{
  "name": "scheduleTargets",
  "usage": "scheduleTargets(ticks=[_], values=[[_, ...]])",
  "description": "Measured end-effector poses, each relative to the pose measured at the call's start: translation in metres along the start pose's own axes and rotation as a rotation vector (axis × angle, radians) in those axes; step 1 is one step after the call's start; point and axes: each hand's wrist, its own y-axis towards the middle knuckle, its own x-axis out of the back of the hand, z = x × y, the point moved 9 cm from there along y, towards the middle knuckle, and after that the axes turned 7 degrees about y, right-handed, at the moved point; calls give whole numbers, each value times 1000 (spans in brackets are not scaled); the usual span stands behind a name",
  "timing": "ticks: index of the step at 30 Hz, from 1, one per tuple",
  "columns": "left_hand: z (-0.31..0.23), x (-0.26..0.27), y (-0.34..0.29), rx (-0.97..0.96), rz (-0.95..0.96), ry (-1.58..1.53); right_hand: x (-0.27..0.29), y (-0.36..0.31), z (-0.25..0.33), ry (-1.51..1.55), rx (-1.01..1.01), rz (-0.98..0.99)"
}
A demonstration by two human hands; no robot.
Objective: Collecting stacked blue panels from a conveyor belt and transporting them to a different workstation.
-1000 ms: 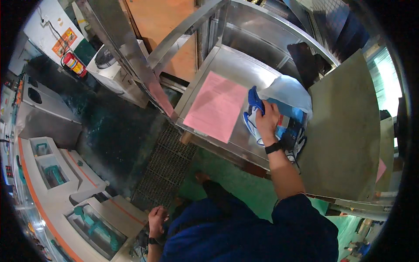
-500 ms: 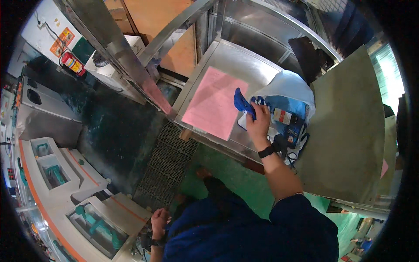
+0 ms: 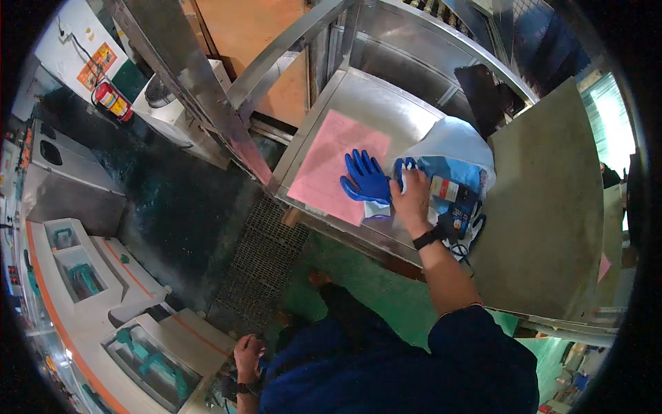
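Note:
A blue-coated work glove [image 3: 367, 178] lies spread out, fingers pointing away, partly on a pink sheet of paper [image 3: 321, 165]; its pale cuff is toward me. Just right of it is my right hand [image 3: 412, 200], its fingers closed on another blue and white glove [image 3: 405, 164] at the mouth of a white plastic bag [image 3: 452, 138]. The hand partly hides that glove. Inside the bag are more gloves and a dark blue package [image 3: 455, 196]. My left hand [image 3: 248, 355] is low beside my body, fingers curled; what they hold, if anything, is hidden.
The bag and paper rest on a metal-topped table [image 3: 393, 93] with a raised metal frame. A large grey-green panel [image 3: 552, 214] stands at right. White machines [image 3: 145, 276] with teal handles are at left; a fire extinguisher [image 3: 112, 101] is at far left. A floor grating [image 3: 258, 252] lies before the table.
The blue glove that dangled bunched from my right hand now lies spread on the paper. My right hand is at the glove by the bag's mouth. My left hand has shifted slightly.

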Motion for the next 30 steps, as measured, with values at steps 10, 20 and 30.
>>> scheduleTargets(ticks=[10, 20, 30], values=[[-12, -35, 34, 67, 95, 214, -12, -35, -72, -101, -236, 50], [-242, -196, 96, -670, 14, 611, 40, -7, 13, 210, 60, -146], [-329, -291, 132, -1196, -275, 847, -48, -37, -9, -23, 53, 234]])
